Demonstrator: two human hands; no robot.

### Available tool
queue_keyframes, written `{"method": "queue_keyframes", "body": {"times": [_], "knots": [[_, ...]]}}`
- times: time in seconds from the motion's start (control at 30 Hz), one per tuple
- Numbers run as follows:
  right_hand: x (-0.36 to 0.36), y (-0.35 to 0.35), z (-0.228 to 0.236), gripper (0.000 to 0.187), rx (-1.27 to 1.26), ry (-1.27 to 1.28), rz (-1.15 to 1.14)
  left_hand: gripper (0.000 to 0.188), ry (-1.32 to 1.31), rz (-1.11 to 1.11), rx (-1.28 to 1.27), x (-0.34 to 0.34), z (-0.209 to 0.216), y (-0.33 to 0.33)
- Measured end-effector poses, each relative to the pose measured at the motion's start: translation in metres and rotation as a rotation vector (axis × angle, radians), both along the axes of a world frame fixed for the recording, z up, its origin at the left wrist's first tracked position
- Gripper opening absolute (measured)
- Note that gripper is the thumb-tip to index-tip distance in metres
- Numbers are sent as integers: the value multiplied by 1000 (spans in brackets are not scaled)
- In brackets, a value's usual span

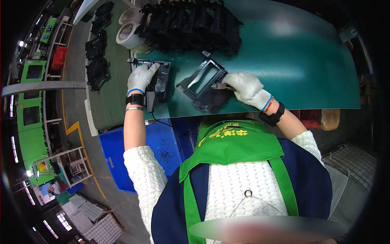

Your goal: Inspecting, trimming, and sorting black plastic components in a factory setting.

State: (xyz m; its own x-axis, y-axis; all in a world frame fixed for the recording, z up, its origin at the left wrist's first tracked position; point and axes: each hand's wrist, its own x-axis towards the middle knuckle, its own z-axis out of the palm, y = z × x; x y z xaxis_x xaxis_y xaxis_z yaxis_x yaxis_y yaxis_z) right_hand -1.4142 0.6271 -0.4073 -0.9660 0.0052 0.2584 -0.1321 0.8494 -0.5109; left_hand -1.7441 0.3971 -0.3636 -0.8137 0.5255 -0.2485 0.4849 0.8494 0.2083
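My left hand (141, 77), in a white knit glove, is closed on the upper left part of a black plastic frame part (161, 79) lying on the green table. My right hand (245, 87), gloved the same way, is closed round a small grey tool with a pointed tip (219, 86); the rest of that tool is hidden in the fist. Its tip lies over the side of a second black plastic frame (195, 96), which has a large rectangular opening and sits tilted on the table, apart from the left one.
Several black plastic parts (191, 26) stand in a row at the table's back. Two rolls of tape (129, 35) are beside them. More black parts lie on a conveyor belt (115, 77) at left. A blue bin (140, 152) stands below the green table (292, 73).
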Motion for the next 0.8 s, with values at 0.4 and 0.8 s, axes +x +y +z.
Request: {"method": "queue_keyframes", "body": {"times": [0.4,0.8], "knots": [[5,26,13,29,-70,-258,-133,44,260,-323,105,86,10,60],[18,86,87,49,-87,-149,-65,41,525,-1053,143,135,48,64]]}}
